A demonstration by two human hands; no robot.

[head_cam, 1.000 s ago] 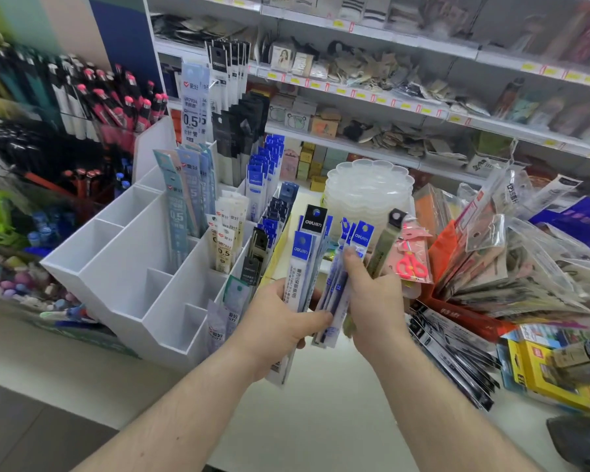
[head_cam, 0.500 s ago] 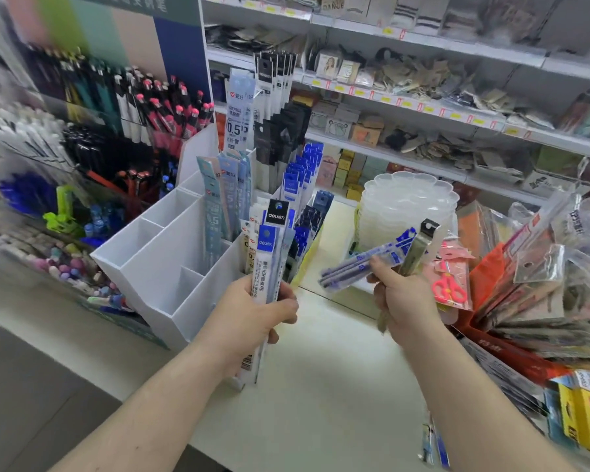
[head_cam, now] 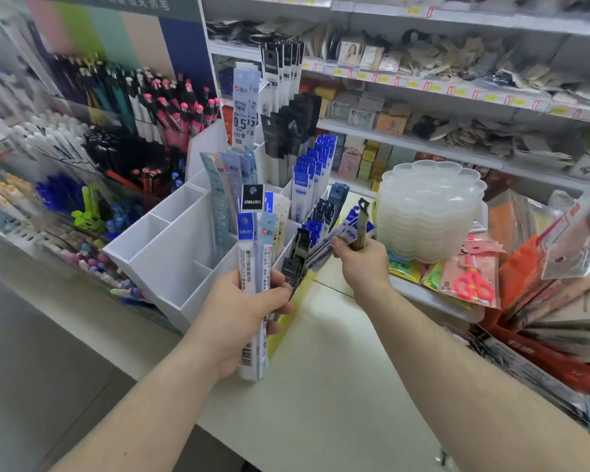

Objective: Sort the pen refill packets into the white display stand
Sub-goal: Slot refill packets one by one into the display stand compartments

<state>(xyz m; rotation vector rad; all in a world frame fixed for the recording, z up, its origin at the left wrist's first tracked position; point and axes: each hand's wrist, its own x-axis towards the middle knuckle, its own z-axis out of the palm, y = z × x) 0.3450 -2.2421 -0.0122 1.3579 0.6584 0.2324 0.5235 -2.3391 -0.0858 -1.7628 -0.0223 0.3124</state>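
The white display stand [head_cam: 171, 247] sits on the counter at centre left, its back and right compartments filled with blue, black and pale refill packets. My left hand [head_cam: 242, 318] grips an upright bundle of long refill packets [head_cam: 251, 253] with blue and black headers, just in front of the stand. My right hand [head_cam: 361, 264] holds a fan of blue refill packets [head_cam: 346, 233] plus one dark-topped packet, their tips pointing left over the stand's front right compartments.
A stack of translucent scalloped trays [head_cam: 430, 212] stands right of the stand. Packets of scissors [head_cam: 470, 281] and a pile of bagged stationery [head_cam: 559, 284] crowd the right. A pen rack [head_cam: 116, 124] stands behind left. Shelving runs along the back.
The view has closed in on the stand. My right hand has carried its blue packets left and down toward the stand's right compartments. My left hand keeps its bundle upright.
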